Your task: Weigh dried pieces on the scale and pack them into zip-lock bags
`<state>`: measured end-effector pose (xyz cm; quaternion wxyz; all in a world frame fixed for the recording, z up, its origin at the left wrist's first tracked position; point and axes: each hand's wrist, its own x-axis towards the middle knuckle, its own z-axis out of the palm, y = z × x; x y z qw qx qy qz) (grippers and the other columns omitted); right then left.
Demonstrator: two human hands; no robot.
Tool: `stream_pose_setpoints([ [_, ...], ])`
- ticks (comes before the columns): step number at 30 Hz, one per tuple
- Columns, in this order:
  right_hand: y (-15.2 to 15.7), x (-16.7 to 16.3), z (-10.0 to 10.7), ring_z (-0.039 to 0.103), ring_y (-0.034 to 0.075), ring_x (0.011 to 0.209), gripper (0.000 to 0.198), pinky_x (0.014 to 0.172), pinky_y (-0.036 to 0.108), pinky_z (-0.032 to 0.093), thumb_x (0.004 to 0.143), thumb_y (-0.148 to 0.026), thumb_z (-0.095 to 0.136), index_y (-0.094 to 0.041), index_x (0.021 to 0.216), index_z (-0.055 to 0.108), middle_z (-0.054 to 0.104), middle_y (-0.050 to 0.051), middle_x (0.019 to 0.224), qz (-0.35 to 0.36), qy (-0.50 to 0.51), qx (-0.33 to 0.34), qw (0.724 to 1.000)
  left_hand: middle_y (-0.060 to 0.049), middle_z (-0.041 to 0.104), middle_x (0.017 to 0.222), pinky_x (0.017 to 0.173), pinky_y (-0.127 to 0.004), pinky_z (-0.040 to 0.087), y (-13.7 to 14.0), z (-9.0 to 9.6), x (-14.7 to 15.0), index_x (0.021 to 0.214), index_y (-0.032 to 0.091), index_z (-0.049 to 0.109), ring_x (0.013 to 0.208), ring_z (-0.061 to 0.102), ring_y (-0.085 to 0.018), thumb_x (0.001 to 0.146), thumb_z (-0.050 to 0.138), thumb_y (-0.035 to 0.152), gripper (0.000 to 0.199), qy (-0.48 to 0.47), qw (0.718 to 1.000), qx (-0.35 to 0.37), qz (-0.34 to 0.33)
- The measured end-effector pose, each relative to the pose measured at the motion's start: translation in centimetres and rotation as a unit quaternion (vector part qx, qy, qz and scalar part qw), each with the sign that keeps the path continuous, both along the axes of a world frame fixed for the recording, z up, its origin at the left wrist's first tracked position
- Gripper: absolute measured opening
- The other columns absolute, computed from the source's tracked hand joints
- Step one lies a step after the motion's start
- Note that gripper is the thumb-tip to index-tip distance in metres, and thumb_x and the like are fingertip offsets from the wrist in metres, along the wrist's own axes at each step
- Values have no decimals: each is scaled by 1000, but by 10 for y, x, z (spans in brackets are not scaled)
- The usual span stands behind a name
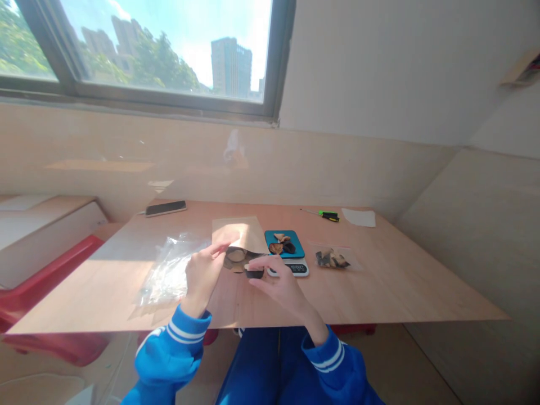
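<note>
- The step in hand looks like portioning dried slices out of a brown paper pouch (pixel 238 239) onto a small scale (pixel 291 259) that stands on the counter (pixel 379 292).
- The left hand (pixel 202 275) holds the pouch by its open mouth, fingers curled on the near edge and the forefinger stretched along it; the pouch lies near the middle of the counter, its mouth towards the person, with pale slices showing inside.
- The right hand (pixel 280 281) pinches one dark slice (pixel 254 273) between thumb and fingertips, just outside the pouch mouth and just beside the scale's display.
- Judged from this, the next move calls for carrying the pinched slice over to the blue tray (pixel 295 239) of the scale and letting it go there without knocking the pieces already on it, while the left hand keeps the pouch mouth open.
- Count: one pouch, one scale, one slice in the fingers.
- On the blue tray lie about three pieces (pixel 282 243), pale and dark; the exact number is hard to tell.
- One small clear bag (pixel 333 259) holding dark pieces lies to the right of the scale.
- One heap of empty clear bags (pixel 169 270) lies left of the hands; how many cannot be told.
- One phone (pixel 166 208), one green-handled screwdriver (pixel 327 215) and one white paper slip (pixel 358 217) lie at the far edge.
</note>
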<state>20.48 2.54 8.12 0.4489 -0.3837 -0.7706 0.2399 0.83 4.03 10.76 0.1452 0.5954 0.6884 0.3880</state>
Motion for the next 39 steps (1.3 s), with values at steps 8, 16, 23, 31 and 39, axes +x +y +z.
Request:
stream_pose_setpoints([
  [8,92,91,-41,64,24,90,32,80,38,51,77,-39,60,-13,95,65,70,15,98,-317,81,-47,944,1,77,91,69,-28,51,1,1,-3,99,32,75,89,71,-23,80,55,26,28,5,1000,-2,23],
  [16,105,82,-49,57,28,101,24,93,47,41,80,-37,57,-14,85,65,66,16,97,-381,10,-34,924,0,77,91,69,-28,51,3,1,-6,99,31,75,89,71,-24,80,55,27,28,2,1000,3,27],
  [23,25,9,-8,60,14,72,25,70,25,48,95,-26,40,-20,108,60,65,3,85,-76,-93,39,992,-1,77,93,73,-29,52,6,-3,-1,98,29,75,92,70,-24,79,55,29,28,-16,1000,9,3],
  [31,6,-51,-9,68,23,90,25,75,31,49,91,-23,54,-17,116,59,71,10,100,-68,-366,24,928,0,77,93,77,-28,52,2,-6,-5,97,29,76,90,70,-22,78,54,28,28,-34,999,4,-4],
  [39,7,-45,-6,68,19,87,15,77,29,48,91,-18,55,-19,98,69,74,5,91,-46,-315,29,948,0,77,94,75,-28,52,2,-10,-7,96,30,76,91,70,-23,79,54,31,27,-36,999,4,3],
])
